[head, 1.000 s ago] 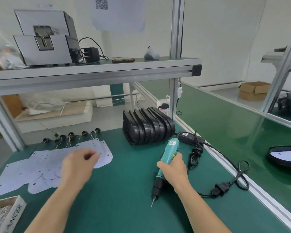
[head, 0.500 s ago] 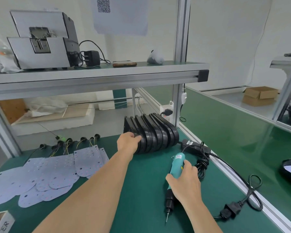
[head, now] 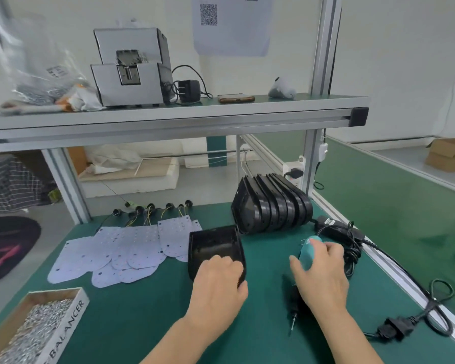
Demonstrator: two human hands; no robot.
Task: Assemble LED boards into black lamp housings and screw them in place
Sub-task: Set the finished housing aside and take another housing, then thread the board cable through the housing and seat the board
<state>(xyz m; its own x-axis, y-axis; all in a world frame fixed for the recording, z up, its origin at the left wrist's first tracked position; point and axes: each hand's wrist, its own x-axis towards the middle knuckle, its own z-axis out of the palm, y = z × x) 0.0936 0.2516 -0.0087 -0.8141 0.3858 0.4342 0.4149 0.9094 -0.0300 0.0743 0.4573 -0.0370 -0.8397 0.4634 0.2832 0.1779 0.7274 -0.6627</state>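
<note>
Green bench mat (head: 142,324) beneath an aluminium shelf (head: 168,119). Under the left hand (head: 218,285), one black lamp housing (head: 213,248), lying flat, open side up; gripped at its near rim, fingers curled over the edge. Just beyond it, ahead and between the two hands, a stack of black housings (head: 271,206) standing on edge. Left of the left hand, white LED boards (head: 121,253) fanned out and overlapping, wired leads at their far ends. Nearer and farther left, a box of screws (head: 34,327). In the right hand (head: 321,271), a teal electric screwdriver (head: 306,254), wrapped by the fingers, bit pointing back and down toward the mat. Beyond and right of that hand, a black power cord (head: 336,229), bundled.
</note>
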